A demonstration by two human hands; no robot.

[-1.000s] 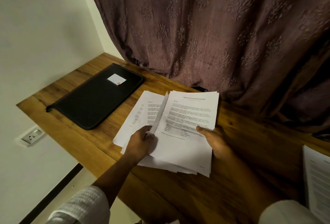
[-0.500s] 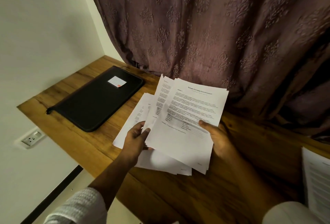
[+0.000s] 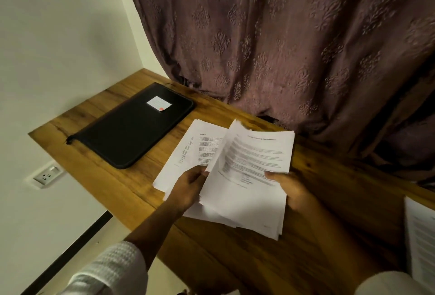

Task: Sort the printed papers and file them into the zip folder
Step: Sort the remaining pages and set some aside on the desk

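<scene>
Over table, left hand, right hand pinch papers.

Wooden table set against a cream wall; purple patterned curtain hanging behind it; white socket on the wall, below the tabletop's left edge.

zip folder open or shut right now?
Shut: the folder lies flat on the table, cover down, no gap along its edge. Whether fully zipped, cannot tell.
</scene>
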